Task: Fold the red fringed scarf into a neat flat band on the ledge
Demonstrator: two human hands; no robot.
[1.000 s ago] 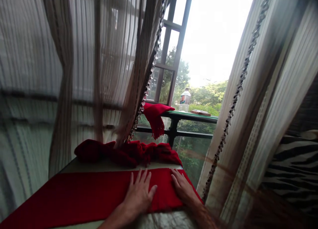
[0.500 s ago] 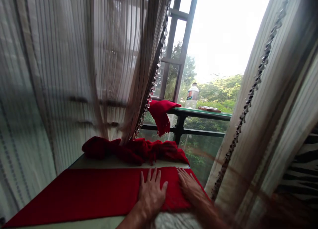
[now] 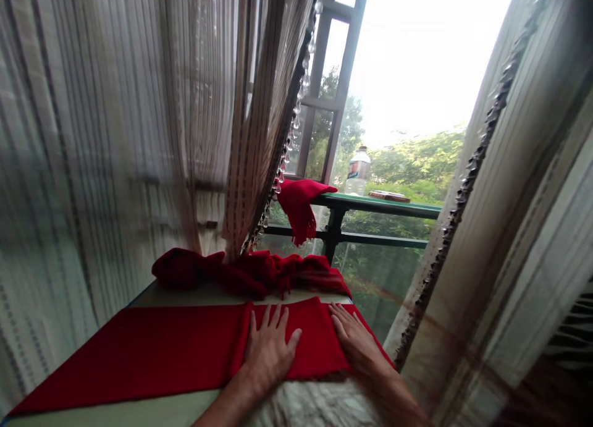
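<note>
A long red scarf (image 3: 152, 346) lies spread across the pale table (image 3: 152, 408), its near right edge fringed. My left hand (image 3: 271, 343) rests flat on it, palm down with fingers apart, beside a raised ridge of cloth on its left. Over the right part of the scarf, my right hand (image 3: 354, 337) lies palm down with fingers stretched out, next to a fold edge in the cloth. Behind the spread scarf, a crumpled heap of red cloth (image 3: 250, 275) sits along the table's far edge.
Another red fringed cloth (image 3: 301, 207) hangs over the green railing (image 3: 393, 206). A plastic bottle (image 3: 358, 170) and a small flat item (image 3: 389, 196) stand on that rail. Sheer curtains with bead trim (image 3: 139, 136) hang at left, and another curtain (image 3: 504, 229) at right.
My left hand has slid slightly left, and the cloth has bunched into a ridge beside it. A fold edge now shows between my hands. The camera view has shifted a little.
</note>
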